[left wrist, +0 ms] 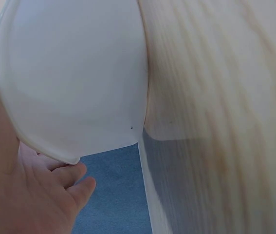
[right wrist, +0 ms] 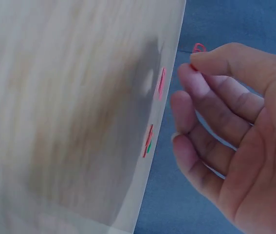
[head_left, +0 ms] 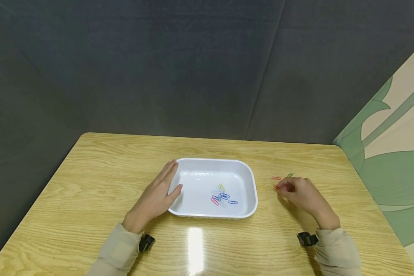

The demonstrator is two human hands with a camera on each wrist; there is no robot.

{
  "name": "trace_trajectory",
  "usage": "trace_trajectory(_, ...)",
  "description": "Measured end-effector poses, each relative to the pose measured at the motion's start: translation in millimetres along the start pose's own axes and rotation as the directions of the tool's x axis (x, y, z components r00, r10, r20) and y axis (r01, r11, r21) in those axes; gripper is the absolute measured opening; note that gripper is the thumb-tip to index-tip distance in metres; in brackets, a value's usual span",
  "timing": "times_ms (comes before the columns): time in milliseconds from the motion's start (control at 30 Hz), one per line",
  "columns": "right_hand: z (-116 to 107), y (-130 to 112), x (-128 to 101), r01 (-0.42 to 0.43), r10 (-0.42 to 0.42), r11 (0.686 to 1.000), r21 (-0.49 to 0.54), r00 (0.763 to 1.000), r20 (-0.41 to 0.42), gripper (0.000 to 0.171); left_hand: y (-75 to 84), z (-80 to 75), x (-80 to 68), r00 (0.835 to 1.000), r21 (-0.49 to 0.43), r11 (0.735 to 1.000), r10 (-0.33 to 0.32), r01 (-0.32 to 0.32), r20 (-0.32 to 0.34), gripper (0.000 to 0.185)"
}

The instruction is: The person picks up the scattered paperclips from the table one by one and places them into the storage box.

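A white rectangular tray (head_left: pixel 212 159) sits on the table with several coloured paper clips (head_left: pixel 222 196) lying inside. My left hand (head_left: pixel 156 195) rests against the tray's left rim, its fingers mostly straight along the edge and the thumb reaching over the inside. To the right of the tray, my right hand (head_left: pixel 301 193) pinches a red paper clip (right wrist: pixel 199 47) between thumb and index finger; the other fingers are loosely bent. On the table by this hand lie a pink paper clip (right wrist: pixel 162 84), another red paper clip (right wrist: pixel 148 141) and a green paper clip (head_left: pixel 290 174).
The wood-grain table (head_left: pixel 89 184) extends around the tray on all sides. A dark cloth (head_left: pixel 179 76) hangs behind its far edge, and a leaf-patterned wall (head_left: pixel 396 161) stands to the right. Both wrists wear black straps (head_left: pixel 308 239).
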State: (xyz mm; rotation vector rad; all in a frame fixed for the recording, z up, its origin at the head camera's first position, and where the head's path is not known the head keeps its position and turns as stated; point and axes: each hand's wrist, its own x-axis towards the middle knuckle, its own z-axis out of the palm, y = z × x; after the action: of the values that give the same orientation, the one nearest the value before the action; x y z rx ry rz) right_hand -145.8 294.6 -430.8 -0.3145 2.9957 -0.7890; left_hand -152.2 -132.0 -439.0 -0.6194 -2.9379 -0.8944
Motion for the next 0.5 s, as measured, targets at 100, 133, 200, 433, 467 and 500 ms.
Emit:
trace_trajectory(100,0,-3,0,0.016,-0.016,1.0,0.0,1.0,-0.026,0.008,0.0,0.1,-0.1,1.0,-0.001,1.0,-0.002,0.002,0.0,0.067)
trace_trajectory(133,0,-5,0,0.02,-0.02,1.0,0.0,0.999,-0.033,0.008,0.1,0.1,-0.2,1.0,-0.002,1.0,-0.003,0.003,0.001,0.067)
trace_trajectory(200,-1,-8,0,0.028,-0.028,1.0,-0.003,0.998,-0.049,0.008,0.5,0.2,-0.1,1.0,-0.002,1.0,-0.005,0.005,0.002,0.067)
trace_trajectory(433,-3,-17,0,0.066,-0.065,0.998,0.01,0.993,-0.096,0.011,0.8,-0.1,0.3,1.0,-0.004,1.0,-0.008,0.008,0.003,0.068)
trace_trajectory(467,-3,-19,-1,0.072,-0.069,0.997,0.016,0.992,-0.105,0.012,0.7,0.1,0.3,1.0,-0.004,1.0,-0.008,0.008,0.003,0.068)
trace_trajectory(500,-3,-20,-1,0.08,-0.077,0.997,0.017,0.99,-0.117,0.013,0.7,0.3,0.4,1.0,-0.005,1.0,-0.006,0.006,0.002,0.068)
